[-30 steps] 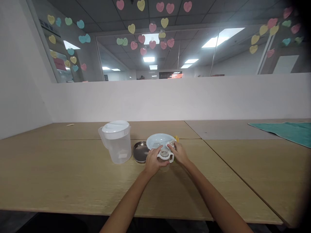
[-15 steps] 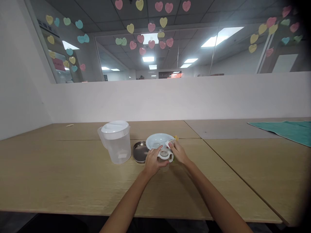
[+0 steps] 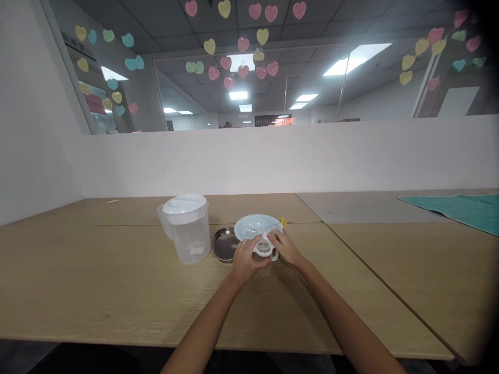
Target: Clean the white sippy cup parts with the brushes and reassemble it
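My left hand (image 3: pixel 247 259) is wrapped round the side of a small clear cup (image 3: pixel 263 248) with a white collar and a white loop handle. The cup stands upright, its round mouth facing me. At its right, my right hand (image 3: pixel 286 246) pinches a small white piece, mostly covered by the fingers, close against the cup's rim. Its exact kind cannot be made out. Just behind both hands is a pale blue-white bowl (image 3: pixel 245 222), with a thin pale line crossing it. A round dark metal dish (image 3: pixel 225 244) sits left of the cup, its right edge near my left hand.
A clear plastic pitcher (image 3: pixel 192 240) with a white lid stands left of the dish. Something small and yellow (image 3: pixel 284 223) shows behind my right hand. A green cloth (image 3: pixel 463 208) lies at far right. Seams cross the wooden table (image 3: pixel 117 291); a wall stands behind.
My right hand has moved slightly left and down, bringing the white piece from above the bowl's near edge to the cup's rim. My left hand keeps its hold.
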A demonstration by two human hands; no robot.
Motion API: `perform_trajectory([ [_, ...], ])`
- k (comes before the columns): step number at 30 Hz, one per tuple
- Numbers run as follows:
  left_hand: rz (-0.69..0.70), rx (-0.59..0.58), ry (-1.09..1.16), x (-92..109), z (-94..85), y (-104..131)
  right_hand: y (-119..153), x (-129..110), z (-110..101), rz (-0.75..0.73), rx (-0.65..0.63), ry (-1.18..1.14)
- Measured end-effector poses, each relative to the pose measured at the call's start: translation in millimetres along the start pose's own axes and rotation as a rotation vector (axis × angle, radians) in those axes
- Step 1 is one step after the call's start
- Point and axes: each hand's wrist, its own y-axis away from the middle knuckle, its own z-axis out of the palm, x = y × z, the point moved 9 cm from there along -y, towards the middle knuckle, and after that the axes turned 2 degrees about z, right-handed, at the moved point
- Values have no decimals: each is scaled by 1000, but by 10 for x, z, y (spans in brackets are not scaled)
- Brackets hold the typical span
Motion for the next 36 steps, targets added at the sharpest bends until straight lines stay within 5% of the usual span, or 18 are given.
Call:
perform_trajectory([
  [3,-4,16,44,9,-37,10,-24,-44,-47,-29,12,0],
  [8,105,153,80,102,-209,63,-7,-172,-332,-41,250,-80],
  [13,269,365,-49,256,-395,216,207,-635,-451,-250,441,-13],
  [18,455,480,-157,403,-373,347,462,-1070,-252,-568,391,106],
  [25,409,581,-170,364,-422,335,515,-1162,-123,-604,329,172],
  [36,583,592,-253,506,-414,376,538,-1261,-155,-668,275,181],
])
